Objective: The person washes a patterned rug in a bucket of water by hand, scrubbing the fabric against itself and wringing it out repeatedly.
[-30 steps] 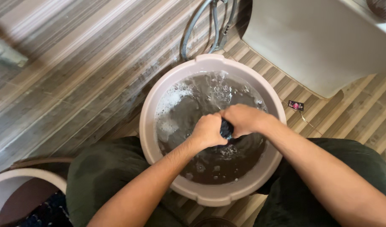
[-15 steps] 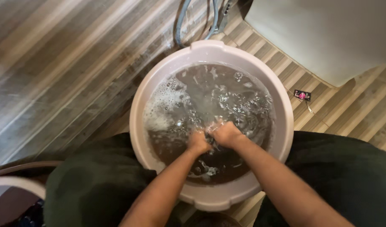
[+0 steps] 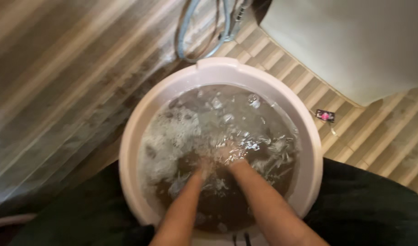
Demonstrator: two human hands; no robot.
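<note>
A pale round basin [image 3: 218, 68] stands on the slatted floor between my knees, full of dark, foamy water [image 3: 172, 136]. Both my forearms reach into it from the bottom of the view. My left hand [image 3: 203, 167] and my right hand [image 3: 232, 154] are under the churned surface, close together near the basin's middle. Splashes and motion blur hide the fingers. Dark shapes show under the water around the hands, but I cannot make out whether they are cloth or what the hands hold.
A white appliance [image 3: 354, 41] stands at the top right. A coiled grey hose [image 3: 190, 27] lies behind the basin. A small pink and black object [image 3: 325, 115] lies on the slats at the right. My dark trousers [image 3: 368, 200] flank the basin.
My hands gripped a dark cloth above the water a second ago. They have since plunged below the surface, and the camera has moved closer to the basin.
</note>
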